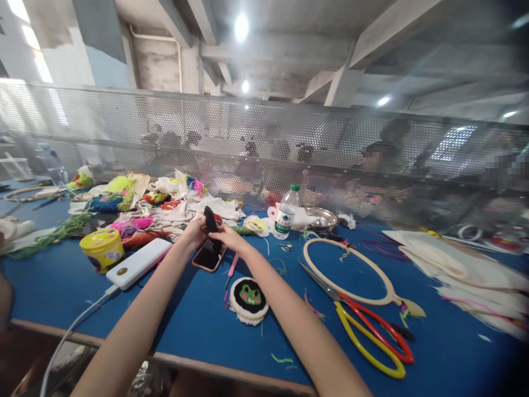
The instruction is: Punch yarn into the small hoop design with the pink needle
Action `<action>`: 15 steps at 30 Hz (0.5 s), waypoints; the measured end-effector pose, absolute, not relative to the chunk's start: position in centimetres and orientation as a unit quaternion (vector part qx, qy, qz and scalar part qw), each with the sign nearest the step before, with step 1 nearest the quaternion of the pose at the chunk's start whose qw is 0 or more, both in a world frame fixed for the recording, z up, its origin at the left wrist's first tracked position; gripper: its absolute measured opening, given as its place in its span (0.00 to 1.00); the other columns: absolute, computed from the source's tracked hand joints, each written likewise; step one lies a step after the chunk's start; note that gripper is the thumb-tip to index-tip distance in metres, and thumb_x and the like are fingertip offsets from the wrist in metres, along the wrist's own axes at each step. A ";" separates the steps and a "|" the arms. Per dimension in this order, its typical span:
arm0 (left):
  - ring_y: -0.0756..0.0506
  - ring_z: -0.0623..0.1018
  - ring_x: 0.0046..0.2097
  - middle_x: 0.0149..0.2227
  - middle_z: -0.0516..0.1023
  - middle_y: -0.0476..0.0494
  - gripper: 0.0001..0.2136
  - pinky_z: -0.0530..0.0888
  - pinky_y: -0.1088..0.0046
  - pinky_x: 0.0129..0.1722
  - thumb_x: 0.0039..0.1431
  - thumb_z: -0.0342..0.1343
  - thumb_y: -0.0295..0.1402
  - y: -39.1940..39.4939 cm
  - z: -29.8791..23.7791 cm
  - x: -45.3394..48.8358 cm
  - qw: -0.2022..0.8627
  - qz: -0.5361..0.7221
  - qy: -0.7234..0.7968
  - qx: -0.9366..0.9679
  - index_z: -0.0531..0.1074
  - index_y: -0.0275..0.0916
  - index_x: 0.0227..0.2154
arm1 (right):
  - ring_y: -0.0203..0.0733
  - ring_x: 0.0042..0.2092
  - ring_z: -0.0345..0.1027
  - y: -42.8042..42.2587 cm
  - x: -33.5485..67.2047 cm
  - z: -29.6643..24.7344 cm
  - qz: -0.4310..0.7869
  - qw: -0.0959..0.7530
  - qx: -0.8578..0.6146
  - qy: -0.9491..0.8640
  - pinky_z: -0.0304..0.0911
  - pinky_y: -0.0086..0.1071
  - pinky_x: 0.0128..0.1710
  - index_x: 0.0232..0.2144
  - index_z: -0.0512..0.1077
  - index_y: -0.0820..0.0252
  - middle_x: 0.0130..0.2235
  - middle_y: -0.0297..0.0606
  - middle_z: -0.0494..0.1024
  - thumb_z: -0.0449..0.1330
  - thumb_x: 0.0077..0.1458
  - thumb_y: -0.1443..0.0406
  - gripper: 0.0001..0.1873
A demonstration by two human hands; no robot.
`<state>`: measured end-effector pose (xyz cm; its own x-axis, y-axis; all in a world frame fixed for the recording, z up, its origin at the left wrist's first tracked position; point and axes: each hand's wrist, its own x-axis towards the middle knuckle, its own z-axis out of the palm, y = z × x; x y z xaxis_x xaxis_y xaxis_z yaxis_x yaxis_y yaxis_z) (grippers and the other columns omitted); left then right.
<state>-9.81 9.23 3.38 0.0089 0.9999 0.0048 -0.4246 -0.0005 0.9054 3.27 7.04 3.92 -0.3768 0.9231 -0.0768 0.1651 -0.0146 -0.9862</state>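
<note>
Both my hands meet over the middle of the blue table (198, 314). My left hand (194, 230) and my right hand (228, 237) are closed on a small black object (211, 221) held upright between them. Right under it a phone (209, 256) lies flat on the table. A thin pink tool (232, 268) lies just right of the phone. Nearer to me sits a round embroidered patch with a green frog face (248, 298), between my forearms.
A white power bank (138, 263) with a cable and a yellow tub (102, 249) lie at left. A heap of coloured yarn and white cloth (157, 204) fills the back. A water bottle (285, 214), wooden hoop (347, 270), red-and-yellow scissors (367, 331) and stacked cloth (463, 264) lie at right. People sit behind a perforated metal screen (264, 143).
</note>
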 end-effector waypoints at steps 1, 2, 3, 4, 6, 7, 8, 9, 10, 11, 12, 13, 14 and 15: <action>0.52 0.69 0.22 0.21 0.69 0.50 0.03 0.67 0.78 0.23 0.50 0.52 0.30 9.2 3.6 -10.3 0.579 0.595 0.389 0.399 0.64 0.36 0.25 | 0.34 0.26 0.68 7.5 2.9 4.1 0.569 0.346 -0.434 -0.607 0.64 0.28 0.28 0.34 0.68 0.62 0.27 0.34 0.74 0.60 0.48 0.62 0.10; 0.52 0.70 0.24 0.23 0.70 0.49 0.04 0.67 0.78 0.24 0.51 0.51 0.31 9.3 3.7 -10.7 0.557 0.593 0.404 0.417 0.64 0.37 0.27 | 0.33 0.25 0.68 7.9 2.7 4.2 0.580 0.352 -0.425 -0.600 0.64 0.28 0.26 0.32 0.69 0.62 0.26 0.34 0.74 0.59 0.49 0.63 0.08; 0.52 0.71 0.26 0.25 0.71 0.49 0.04 0.68 0.78 0.26 0.53 0.50 0.33 9.3 3.9 -11.2 0.534 0.592 0.419 0.435 0.64 0.37 0.29 | 0.33 0.24 0.67 8.4 2.7 4.4 0.590 0.358 -0.416 -0.592 0.64 0.27 0.26 0.31 0.69 0.62 0.25 0.33 0.74 0.57 0.50 0.64 0.07; 0.52 0.72 0.28 0.28 0.71 0.48 0.06 0.69 0.78 0.28 0.54 0.49 0.34 9.3 4.0 -11.7 0.510 0.587 0.436 0.453 0.64 0.37 0.31 | 0.32 0.23 0.67 8.8 2.8 4.5 0.598 0.366 -0.408 -0.585 0.64 0.27 0.25 0.29 0.69 0.62 0.25 0.33 0.74 0.56 0.51 0.64 0.06; 0.51 0.73 0.30 0.31 0.72 0.46 0.09 0.70 0.76 0.30 0.54 0.49 0.37 9.3 3.9 -12.5 0.459 0.565 0.479 0.490 0.65 0.38 0.34 | 0.31 0.21 0.65 9.6 3.3 4.6 0.607 0.389 -0.397 -0.568 0.64 0.27 0.23 0.28 0.69 0.62 0.24 0.32 0.74 0.54 0.52 0.64 0.06; 0.50 0.73 0.30 0.30 0.73 0.46 0.10 0.69 0.74 0.30 0.52 0.50 0.38 9.3 3.8 -12.9 0.432 0.547 0.504 0.510 0.66 0.38 0.35 | 0.30 0.20 0.65 9.9 3.6 4.7 0.609 0.402 -0.393 -0.559 0.64 0.26 0.22 0.28 0.68 0.62 0.23 0.31 0.73 0.54 0.52 0.65 0.06; 0.49 0.74 0.30 0.29 0.73 0.46 0.11 0.69 0.73 0.30 0.50 0.53 0.38 9.2 3.7 -13.2 0.403 0.526 0.531 0.528 0.67 0.38 0.34 | 0.30 0.20 0.64 10.3 4.0 4.7 0.611 0.414 -0.391 -0.550 0.63 0.26 0.22 0.28 0.68 0.62 0.23 0.31 0.73 0.53 0.52 0.65 0.06; 0.47 0.74 0.30 0.28 0.73 0.46 0.10 0.69 0.72 0.31 0.48 0.55 0.37 9.1 3.6 -13.5 0.370 0.505 0.557 0.545 0.69 0.38 0.32 | 0.30 0.19 0.64 10.6 4.4 4.8 0.612 0.426 -0.389 -0.541 0.63 0.25 0.21 0.28 0.68 0.62 0.22 0.30 0.73 0.53 0.52 0.65 0.06; 0.45 0.74 0.32 0.27 0.73 0.46 0.09 0.68 0.71 0.33 0.45 0.57 0.36 9.0 3.5 -13.8 0.333 0.485 0.584 0.559 0.70 0.38 0.29 | 0.30 0.19 0.64 11.0 4.9 4.8 0.613 0.438 -0.387 -0.532 0.63 0.25 0.21 0.28 0.67 0.62 0.22 0.30 0.73 0.53 0.52 0.65 0.06; 0.43 0.74 0.35 0.26 0.74 0.46 0.06 0.67 0.70 0.35 0.43 0.58 0.33 8.8 3.5 -14.1 0.293 0.468 0.609 0.570 0.71 0.39 0.27 | 0.29 0.20 0.64 11.3 5.5 4.9 0.612 0.450 -0.388 -0.522 0.63 0.24 0.21 0.29 0.67 0.62 0.23 0.30 0.73 0.53 0.53 0.64 0.06; 0.41 0.73 0.38 0.26 0.74 0.46 0.04 0.66 0.68 0.38 0.43 0.58 0.31 8.6 3.6 -14.4 0.253 0.453 0.632 0.576 0.72 0.39 0.25 | 0.29 0.20 0.63 11.6 6.1 5.0 0.611 0.461 -0.390 -0.512 0.62 0.24 0.21 0.30 0.67 0.63 0.23 0.31 0.73 0.53 0.54 0.64 0.07; 0.39 0.72 0.41 0.27 0.75 0.45 0.02 0.64 0.67 0.41 0.43 0.57 0.30 8.5 3.7 -14.7 0.214 0.441 0.652 0.578 0.72 0.39 0.24 | 0.29 0.20 0.63 11.9 6.8 5.1 0.609 0.473 -0.393 -0.501 0.62 0.24 0.21 0.30 0.67 0.63 0.24 0.31 0.72 0.53 0.55 0.63 0.08; 0.38 0.71 0.43 0.28 0.75 0.44 0.02 0.62 0.65 0.43 0.44 0.56 0.29 8.3 3.8 -15.1 0.178 0.431 0.670 0.577 0.72 0.40 0.24 | 0.28 0.21 0.63 12.2 7.4 5.2 0.606 0.484 -0.398 -0.490 0.62 0.24 0.21 0.31 0.67 0.64 0.25 0.31 0.72 0.52 0.56 0.63 0.09; 0.37 0.70 0.45 0.30 0.76 0.43 0.03 0.61 0.63 0.45 0.46 0.54 0.29 8.1 4.0 -15.4 0.146 0.422 0.686 0.574 0.73 0.40 0.25 | 0.28 0.21 0.63 12.4 8.1 5.2 0.603 0.495 -0.402 -0.479 0.62 0.24 0.21 0.32 0.67 0.65 0.26 0.32 0.72 0.52 0.56 0.62 0.10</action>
<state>-15.37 8.14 4.01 -0.2989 0.9108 0.2848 0.6647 -0.0154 0.7469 8.10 12.38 5.24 -0.1856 0.9826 -0.0108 -0.2117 -0.0507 -0.9760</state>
